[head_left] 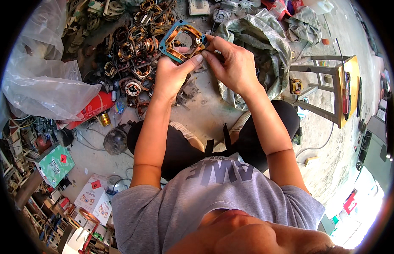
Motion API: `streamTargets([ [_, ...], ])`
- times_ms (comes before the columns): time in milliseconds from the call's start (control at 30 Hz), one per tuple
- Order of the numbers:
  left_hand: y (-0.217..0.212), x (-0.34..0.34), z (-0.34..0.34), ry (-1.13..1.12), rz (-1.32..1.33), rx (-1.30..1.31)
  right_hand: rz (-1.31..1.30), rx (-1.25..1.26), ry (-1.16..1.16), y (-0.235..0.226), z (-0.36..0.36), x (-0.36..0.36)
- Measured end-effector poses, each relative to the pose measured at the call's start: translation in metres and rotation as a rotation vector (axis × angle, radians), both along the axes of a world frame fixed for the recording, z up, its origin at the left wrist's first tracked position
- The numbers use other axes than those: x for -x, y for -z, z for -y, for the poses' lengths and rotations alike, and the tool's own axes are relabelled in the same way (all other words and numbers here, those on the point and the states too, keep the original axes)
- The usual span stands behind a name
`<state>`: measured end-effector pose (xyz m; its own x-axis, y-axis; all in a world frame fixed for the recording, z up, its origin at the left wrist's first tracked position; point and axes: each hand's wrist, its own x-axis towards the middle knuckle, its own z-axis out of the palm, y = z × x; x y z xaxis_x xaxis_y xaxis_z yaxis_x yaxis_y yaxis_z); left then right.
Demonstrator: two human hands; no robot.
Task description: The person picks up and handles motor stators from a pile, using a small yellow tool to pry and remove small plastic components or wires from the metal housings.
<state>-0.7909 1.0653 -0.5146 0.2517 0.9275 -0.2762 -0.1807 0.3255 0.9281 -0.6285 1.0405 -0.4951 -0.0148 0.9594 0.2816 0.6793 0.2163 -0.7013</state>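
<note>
Up in front of me is a motor stator (pixel 168 39), a squarish frame with blue-green edges, copper windings and an open middle. My left hand (pixel 173 74) grips its lower edge, with the thumb stretched toward the right corner. At that same corner, next to a small white part (pixel 199 41), my right hand (pixel 233 61) is closed in a pinch. Whatever lies between the right fingertips is too small to make out. Beyond and left of the stator, a heap of similar copper-wound stators (pixel 133 46) covers the floor.
A crumpled grey-green sack (pixel 264 42) lies right of my hands. Further right stands a wooden stool (pixel 351 91) with tools along its top. Clear plastic sheeting (pixel 44 84) and a red bag (pixel 95 106) are at left. Boxes (pixel 93 199) stand at the lower left.
</note>
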Motion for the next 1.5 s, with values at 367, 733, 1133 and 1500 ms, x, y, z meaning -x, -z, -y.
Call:
streamTargets([
  [367,0.014,-0.001,0.001,0.025,-0.053,-0.07,0.048,-0.034,0.082,0.007,0.0,0.004],
  [733,-0.001,-0.002,0.003,-0.001,-0.045,-0.031,-0.019,-0.015,0.03,0.002,0.001,0.001],
  [1133,0.004,-0.002,0.004,0.013,-0.025,0.002,-0.05,0.041,0.048,0.005,0.001,-0.001],
  [1500,0.013,-0.004,0.007,-0.031,-0.027,-0.044,-0.059,0.033,0.116,0.007,0.002,0.002],
])
